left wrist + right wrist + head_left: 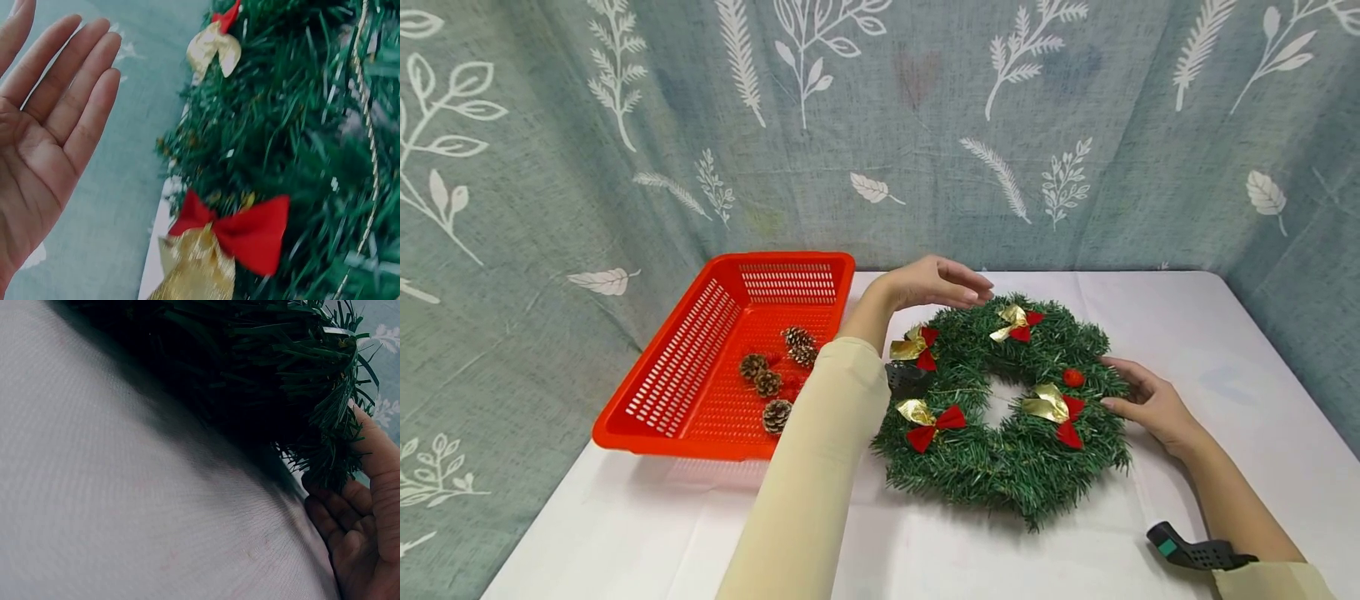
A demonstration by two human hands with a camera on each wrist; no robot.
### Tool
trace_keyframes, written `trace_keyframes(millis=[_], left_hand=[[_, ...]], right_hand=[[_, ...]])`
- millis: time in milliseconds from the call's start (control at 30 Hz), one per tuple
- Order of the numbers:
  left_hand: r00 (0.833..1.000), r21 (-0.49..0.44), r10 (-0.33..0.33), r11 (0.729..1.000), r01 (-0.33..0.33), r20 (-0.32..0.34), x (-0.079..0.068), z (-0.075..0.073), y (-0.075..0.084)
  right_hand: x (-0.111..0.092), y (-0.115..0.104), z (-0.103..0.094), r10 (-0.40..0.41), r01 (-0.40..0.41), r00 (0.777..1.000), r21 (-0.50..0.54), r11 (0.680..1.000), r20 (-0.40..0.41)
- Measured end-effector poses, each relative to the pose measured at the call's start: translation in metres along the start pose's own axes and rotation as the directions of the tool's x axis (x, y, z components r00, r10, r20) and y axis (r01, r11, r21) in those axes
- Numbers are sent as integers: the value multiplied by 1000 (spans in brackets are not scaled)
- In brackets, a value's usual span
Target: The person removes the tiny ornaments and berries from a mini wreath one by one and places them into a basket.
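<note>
A green wreath [1000,467] lies on the white cloth, decorated with red-and-gold bows [925,425] and one small red ball [1073,377]. My right hand [1153,408] grips its right edge; in the right wrist view the thumb [375,444] is against the green sprigs and the fingers curl beneath them. At the wreath's far left side, my left hand [932,283] hovers with its fingers extended. In the left wrist view that palm [50,137] is bare, apart from the wreath. A thin gold cord [369,137] crosses the greenery there.
To the left stands a red plastic basket [692,446] holding several pine cones [777,415] and some red pieces, partly hidden by my left sleeve [820,442]. Behind the table [1240,467] hangs a grey-green leaf-patterned curtain [925,167].
</note>
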State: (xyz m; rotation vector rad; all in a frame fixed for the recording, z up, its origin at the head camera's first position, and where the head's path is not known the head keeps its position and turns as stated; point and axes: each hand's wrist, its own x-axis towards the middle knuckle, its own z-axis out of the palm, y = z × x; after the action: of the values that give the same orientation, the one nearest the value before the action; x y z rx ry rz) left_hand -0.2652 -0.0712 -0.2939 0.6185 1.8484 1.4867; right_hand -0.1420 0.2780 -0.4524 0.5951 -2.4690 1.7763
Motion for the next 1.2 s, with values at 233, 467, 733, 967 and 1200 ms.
trace_keyframes(millis=[233,467,733,967,1200], left_hand=[[999,15,-4,1000,3,53,19,17,-1],[995,80,-32,997,24,98,33,31,-5],[992,56,-52,997,46,118,45,50,-11],[987,68,-53,997,43,151,59,71,-15],[989,89,-76,994,65,128,67,86,-22]], right_hand=[[-1,1,0,2,-2,1000,5,1000,-4],[-1,2,-1,0,0,1000,13,1000,6],[-1,3,-1,-1,1,1000,9,1000,10],[1,2,-1,0,0,1000,14,1000,8],[1,0,-1,10,-10,1000,19,1000,-4]])
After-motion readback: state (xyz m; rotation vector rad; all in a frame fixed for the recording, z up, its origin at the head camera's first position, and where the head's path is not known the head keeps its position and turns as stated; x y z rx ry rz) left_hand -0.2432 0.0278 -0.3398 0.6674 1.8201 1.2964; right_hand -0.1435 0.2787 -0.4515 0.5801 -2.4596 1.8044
